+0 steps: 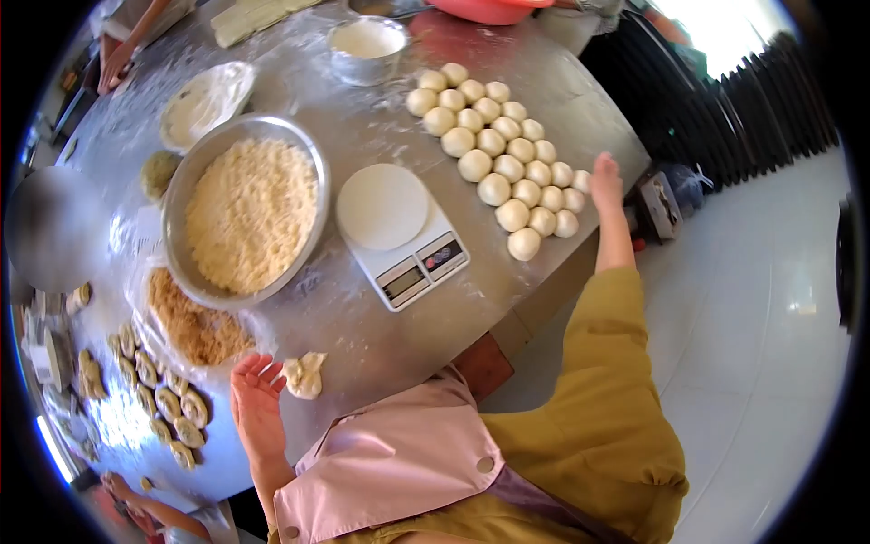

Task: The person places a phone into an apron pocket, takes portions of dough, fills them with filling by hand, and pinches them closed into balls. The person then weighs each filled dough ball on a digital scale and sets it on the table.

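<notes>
My left hand (256,408) is raised by the near table edge, palm up, with its fingers loosely apart and nothing in it. Beside its fingertips an irregular lump of dough (304,374) lies on the metal table. My right hand (607,186) reaches to the table's right edge. Its fingers are bent against a dough ball (582,181) at the end of a group of smooth, round dough balls (509,168); the far side of that hand is hidden. Between my hands stands a white kitchen scale (384,207) with a bare round plate.
Left of the scale are a steel bowl of pale crumbly mix (314,227), a bag of brown filling (190,317) and several spiral dough pieces (169,403). Farther back are a floury dish (204,104), a metal container (367,68) and a red basin (494,9). Other people's hands (113,63) work at the left.
</notes>
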A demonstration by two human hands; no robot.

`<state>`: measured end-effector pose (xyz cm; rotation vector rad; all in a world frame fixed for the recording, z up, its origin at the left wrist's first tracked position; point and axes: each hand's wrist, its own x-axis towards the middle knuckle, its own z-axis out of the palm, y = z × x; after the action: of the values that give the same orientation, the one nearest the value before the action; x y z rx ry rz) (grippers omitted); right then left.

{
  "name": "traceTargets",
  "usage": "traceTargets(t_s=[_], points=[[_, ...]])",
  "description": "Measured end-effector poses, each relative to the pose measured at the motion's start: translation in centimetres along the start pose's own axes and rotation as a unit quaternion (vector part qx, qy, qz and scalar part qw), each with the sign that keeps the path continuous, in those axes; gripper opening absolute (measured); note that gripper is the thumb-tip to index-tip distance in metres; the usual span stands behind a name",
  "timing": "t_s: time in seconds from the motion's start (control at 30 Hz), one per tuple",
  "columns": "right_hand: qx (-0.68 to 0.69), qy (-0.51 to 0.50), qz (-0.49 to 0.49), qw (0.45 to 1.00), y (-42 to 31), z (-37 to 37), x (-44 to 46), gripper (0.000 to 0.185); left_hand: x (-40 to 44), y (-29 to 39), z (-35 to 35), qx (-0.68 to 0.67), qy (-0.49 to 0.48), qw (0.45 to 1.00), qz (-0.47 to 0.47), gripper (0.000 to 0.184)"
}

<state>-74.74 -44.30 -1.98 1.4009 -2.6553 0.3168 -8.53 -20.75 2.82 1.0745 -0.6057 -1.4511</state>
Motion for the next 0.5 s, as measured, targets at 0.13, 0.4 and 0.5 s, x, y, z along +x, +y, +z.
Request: traceTargets(t_s=[0.13, 0.4, 0.5], points=[[0.137, 0.070, -0.109, 0.982, 0.8, -1.9, -2.7, 0.044, -1.7, 0.1, -2.0, 0.018, 0.085, 0.996, -0.008, 0.044], [0.498, -0.136, -0.133, 0.846, -18.0, -5.9, -18.7, 0.054, -5.5, 0.5, -4.5, 0.082, 0.193, 0.977, 0.027, 0.027], [0.503, -0.178, -0.257, 0.806, -23.9, -8.1, -24.2, 0.042, -7.4, -0.7, -8.2, 0.129, 0.347, 0.921, 0.121, 0.027]])
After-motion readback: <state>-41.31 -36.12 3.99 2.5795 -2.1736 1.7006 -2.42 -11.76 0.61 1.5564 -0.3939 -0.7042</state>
